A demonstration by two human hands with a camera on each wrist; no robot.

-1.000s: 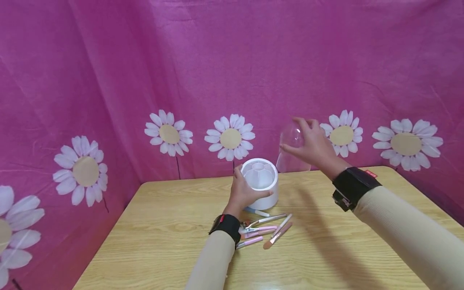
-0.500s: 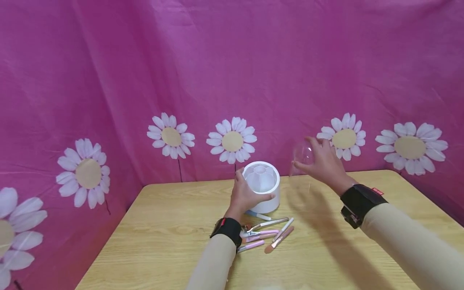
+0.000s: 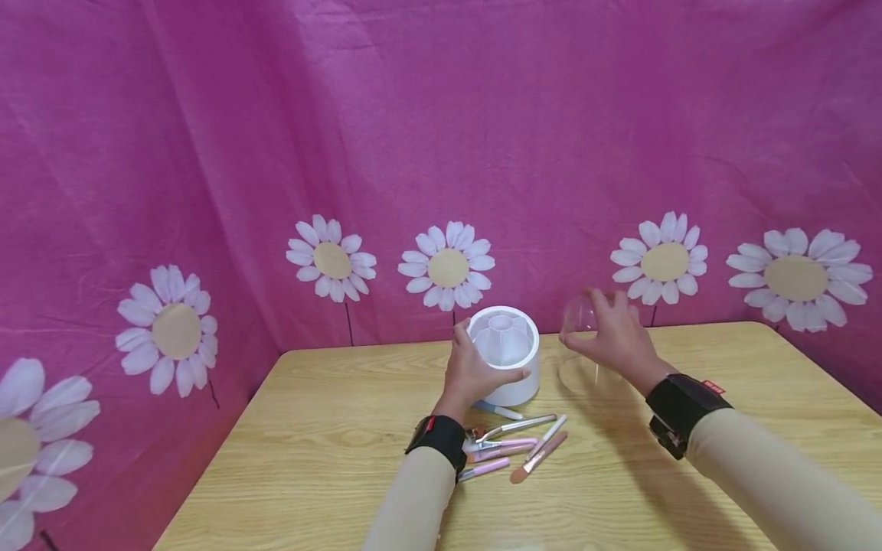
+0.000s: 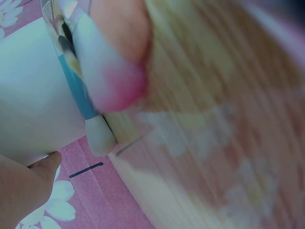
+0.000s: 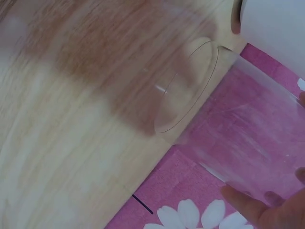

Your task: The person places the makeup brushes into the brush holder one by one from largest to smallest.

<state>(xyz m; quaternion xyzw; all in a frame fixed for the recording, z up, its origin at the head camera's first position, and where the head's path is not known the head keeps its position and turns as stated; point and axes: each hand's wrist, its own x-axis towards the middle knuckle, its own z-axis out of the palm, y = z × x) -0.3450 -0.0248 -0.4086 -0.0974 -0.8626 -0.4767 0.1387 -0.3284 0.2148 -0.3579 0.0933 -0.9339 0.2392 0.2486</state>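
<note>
My left hand [image 3: 475, 375] holds the side of a white round organizer [image 3: 510, 392], thumb along its front wall. The organizer stands upright on the table, and divided compartments show through its open top. To its right, my right hand [image 3: 620, 337] grips a clear domed cover [image 3: 577, 315] near its top, fingers and thumb spread around it. In the right wrist view the transparent cover [image 5: 248, 129] has its round rim right at the tabletop. Several makeup brushes [image 3: 506, 444] lie in a loose pile in front of the organizer; a blue-banded brush [image 4: 78, 88] lies close beside its wall.
The wooden table [image 3: 331, 428] has its far edge just behind the organizer and cover. A pink cloth [image 3: 551, 138] with printed white daisies hangs behind the table and along the left side.
My right hand has brought the clear cover down and to the right, from above the far table edge to the tabletop. The left hand keeps its hold on the organizer.
</note>
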